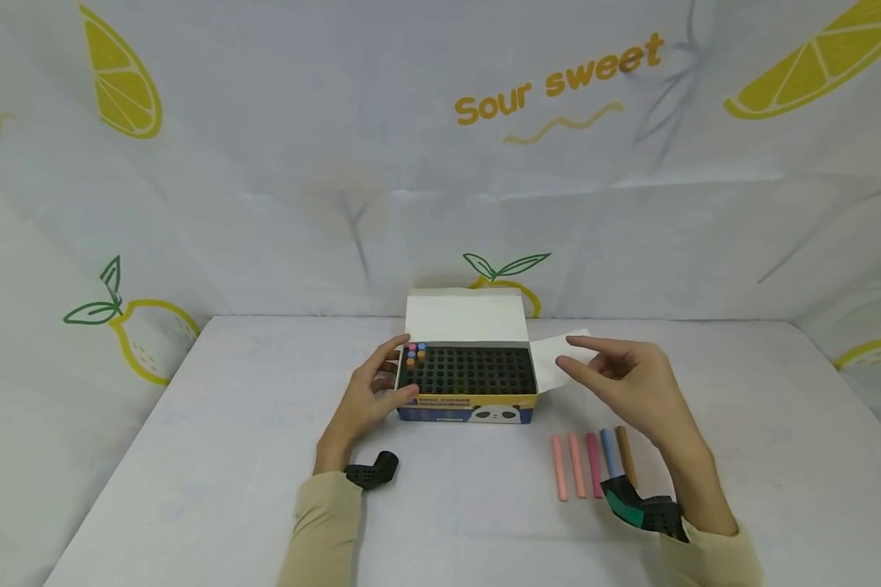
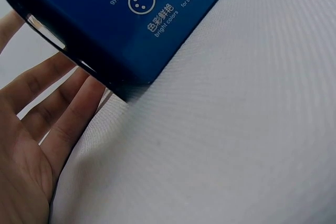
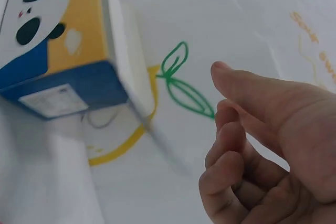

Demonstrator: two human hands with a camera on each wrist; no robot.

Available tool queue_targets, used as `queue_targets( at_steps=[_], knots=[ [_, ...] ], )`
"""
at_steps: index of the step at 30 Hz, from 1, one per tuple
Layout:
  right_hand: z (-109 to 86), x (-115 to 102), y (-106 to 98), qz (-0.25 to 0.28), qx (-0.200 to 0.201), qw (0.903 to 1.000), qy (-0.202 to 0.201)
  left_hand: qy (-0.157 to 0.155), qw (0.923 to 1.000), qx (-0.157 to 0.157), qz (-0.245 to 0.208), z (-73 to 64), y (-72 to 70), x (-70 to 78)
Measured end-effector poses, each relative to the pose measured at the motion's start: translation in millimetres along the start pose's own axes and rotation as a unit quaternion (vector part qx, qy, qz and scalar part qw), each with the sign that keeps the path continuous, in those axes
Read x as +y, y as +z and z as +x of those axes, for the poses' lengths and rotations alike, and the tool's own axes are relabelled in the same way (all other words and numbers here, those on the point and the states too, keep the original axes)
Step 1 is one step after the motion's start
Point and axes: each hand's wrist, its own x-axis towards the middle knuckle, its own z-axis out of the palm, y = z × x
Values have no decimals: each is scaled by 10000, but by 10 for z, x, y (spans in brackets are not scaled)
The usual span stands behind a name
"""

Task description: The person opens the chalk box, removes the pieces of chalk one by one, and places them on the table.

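A blue and yellow chalk box (image 1: 477, 408) with a panda on its front lies with its white lid raised at the back. Its black insert (image 1: 477, 371) is full of round holes, and several chalk ends (image 1: 417, 352) in pink, blue and orange show at the far left corner. My left hand (image 1: 367, 391) holds the box's left end, thumb at the front corner and fingers toward the back. Beside the white right side flap (image 1: 554, 359), my right hand (image 1: 624, 375) hovers with thumb and index finger apart and nothing between them; its other fingers are loosely bent.
Several chalk sticks (image 1: 576, 465) in pinks, blue and brown lie in a row on the white table (image 1: 191, 456), right of the box's front. My right wrist's camera (image 1: 642, 509) partly overlaps the blue and brown sticks. Behind stands a lemon-printed cloth (image 1: 301, 163).
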Motion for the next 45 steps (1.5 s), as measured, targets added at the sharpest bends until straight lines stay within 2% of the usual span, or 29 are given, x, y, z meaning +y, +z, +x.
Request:
queue_targets(
  at_steps=[5, 10, 20, 26, 32, 38, 45],
  knots=[
    [41, -141, 57, 90, 215, 9996, -168, 19, 10000, 12, 26, 0, -5, 12],
    [108, -215, 236, 290, 216, 9985, -411, 10, 10000, 5, -20, -5, -9, 9],
    [281, -316, 658, 810, -202, 9954, -468, -11, 10000, -44, -59, 8, 8, -1],
    [381, -399, 899, 1010, -325, 9917, -720, -42, 10000, -36, -71, 12, 11, -7],
    [500, -450, 1156, 990, -441, 9900, -907, -13, 10000, -6, -39, 14, 5, -27],
    [580, -479, 1388, 936, -569, 9911, -762, 47, 10000, -9, -60, 13, 7, -37],
    [615, -486, 1537, 736, -554, 9948, -439, 79, 9999, 2, -68, 21, 1, -38]
  ],
)
